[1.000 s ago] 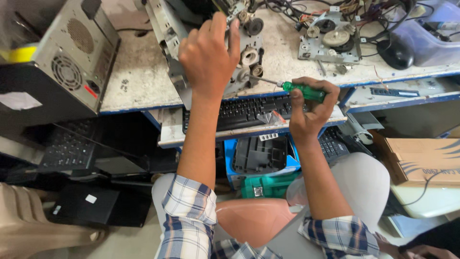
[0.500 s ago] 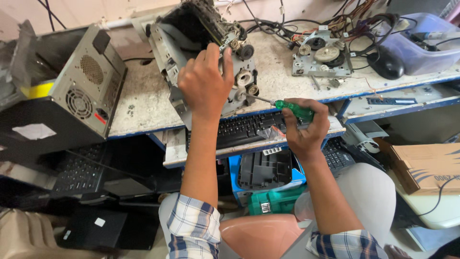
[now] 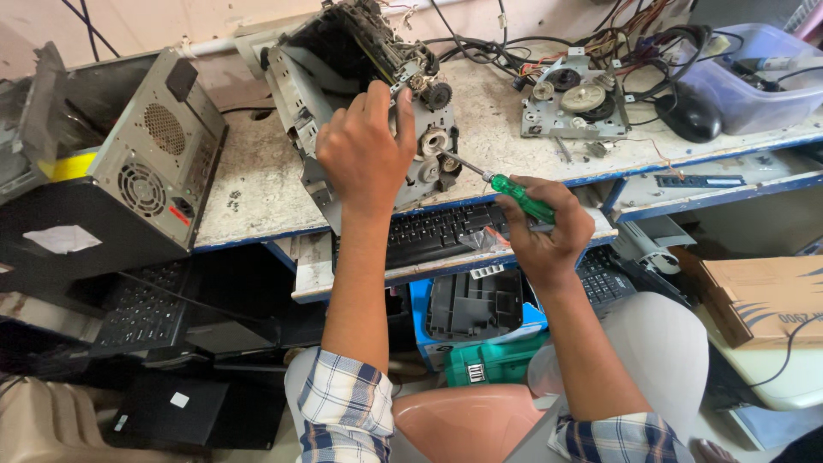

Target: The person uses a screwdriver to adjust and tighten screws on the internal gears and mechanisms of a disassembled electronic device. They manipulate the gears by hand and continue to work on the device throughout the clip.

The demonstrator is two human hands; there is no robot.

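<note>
At the far left of the worn surface (image 3: 257, 197), a grey computer case (image 3: 154, 163) is lying on its side. Beside it, the stripped printer chassis (image 3: 343, 94) is steadied by the left hand (image 3: 364, 150), whose fingers are pressed together over its gear side. A green-handled screwdriver (image 3: 514, 193) is gripped by the right hand (image 3: 549, 236), fingers wrapped tight, its tip set against the gears. Farther right, a detached gear plate (image 3: 574, 107) is lying.
</note>
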